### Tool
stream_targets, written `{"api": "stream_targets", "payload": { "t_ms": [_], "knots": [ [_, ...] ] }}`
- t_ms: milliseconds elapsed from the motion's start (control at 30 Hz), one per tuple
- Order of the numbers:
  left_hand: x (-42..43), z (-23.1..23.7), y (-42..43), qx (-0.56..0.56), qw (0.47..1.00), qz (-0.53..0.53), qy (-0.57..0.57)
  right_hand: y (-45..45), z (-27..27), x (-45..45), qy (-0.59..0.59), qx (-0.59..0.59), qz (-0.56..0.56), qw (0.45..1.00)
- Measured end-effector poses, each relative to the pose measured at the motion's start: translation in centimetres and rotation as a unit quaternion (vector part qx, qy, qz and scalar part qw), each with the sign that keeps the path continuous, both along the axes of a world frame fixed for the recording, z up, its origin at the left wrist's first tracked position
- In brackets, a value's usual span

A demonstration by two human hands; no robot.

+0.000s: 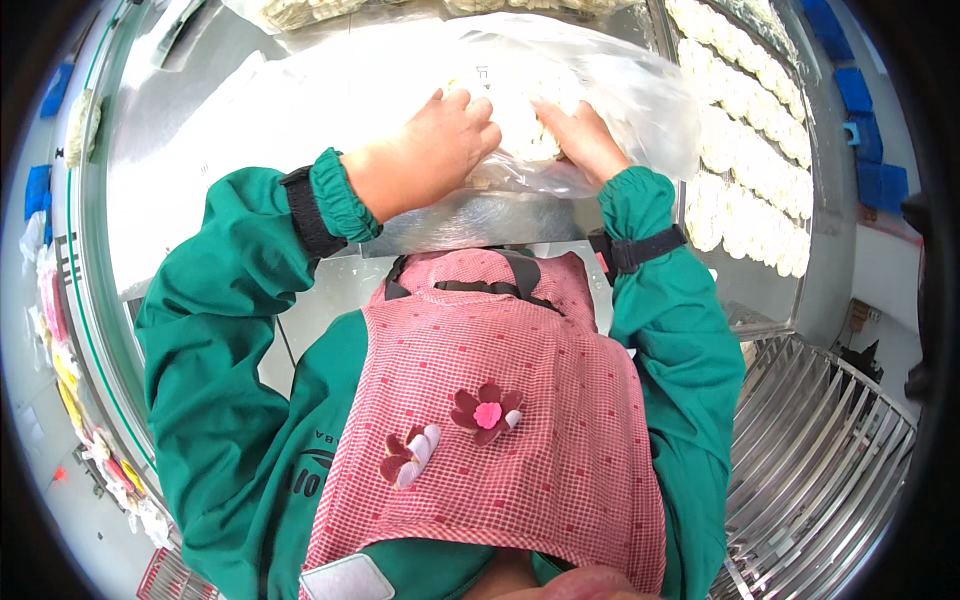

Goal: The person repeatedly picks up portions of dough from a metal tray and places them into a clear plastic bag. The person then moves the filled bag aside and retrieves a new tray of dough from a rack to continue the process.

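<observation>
A clear plastic bag [645, 112] bearing some print lies in front of me, partly lost in glare. Pale bundles that look like noodles [541, 142] are in or under its film; I cannot tell which. My left hand [427, 150] has its fingers curled onto the bag's left part, seemingly pinching the film, though brightness hides the fingertips. At the bag's right part, my right hand [585, 142] grasps one pale bundle, thumb on top and the other fingers hidden below.
To the right, a metal-framed tray [757, 300] carries rows of pale noodle bundles [750, 150]. More bundles [322, 9] lie at the far edge. A slatted metal rack [817, 465] stands at lower right. A glass-edged counter rim [90, 300] runs along the left.
</observation>
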State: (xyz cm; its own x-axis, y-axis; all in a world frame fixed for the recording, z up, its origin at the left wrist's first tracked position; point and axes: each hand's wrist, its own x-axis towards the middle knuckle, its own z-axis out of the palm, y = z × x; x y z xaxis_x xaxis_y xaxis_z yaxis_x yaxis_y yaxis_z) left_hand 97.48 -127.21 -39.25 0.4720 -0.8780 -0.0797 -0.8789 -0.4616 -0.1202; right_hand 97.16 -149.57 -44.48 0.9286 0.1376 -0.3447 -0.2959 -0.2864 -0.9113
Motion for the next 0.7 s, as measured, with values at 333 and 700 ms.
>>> {"api": "stream_targets", "payload": {
  "t_ms": [333, 700],
  "knots": [
    [3.1, -2.9, -6.9, -0.158, 0.983, -0.033, 0.091, -6.4, 7.3, -1.8, -0.054, -0.442, 0.175, 0.878],
    [2.8, 1.3, -6.1, -0.031, 0.985, 0.032, 0.166, -22.5, 9.6, -17.5, -0.245, -0.174, -0.304, 0.904]
  ]
}}
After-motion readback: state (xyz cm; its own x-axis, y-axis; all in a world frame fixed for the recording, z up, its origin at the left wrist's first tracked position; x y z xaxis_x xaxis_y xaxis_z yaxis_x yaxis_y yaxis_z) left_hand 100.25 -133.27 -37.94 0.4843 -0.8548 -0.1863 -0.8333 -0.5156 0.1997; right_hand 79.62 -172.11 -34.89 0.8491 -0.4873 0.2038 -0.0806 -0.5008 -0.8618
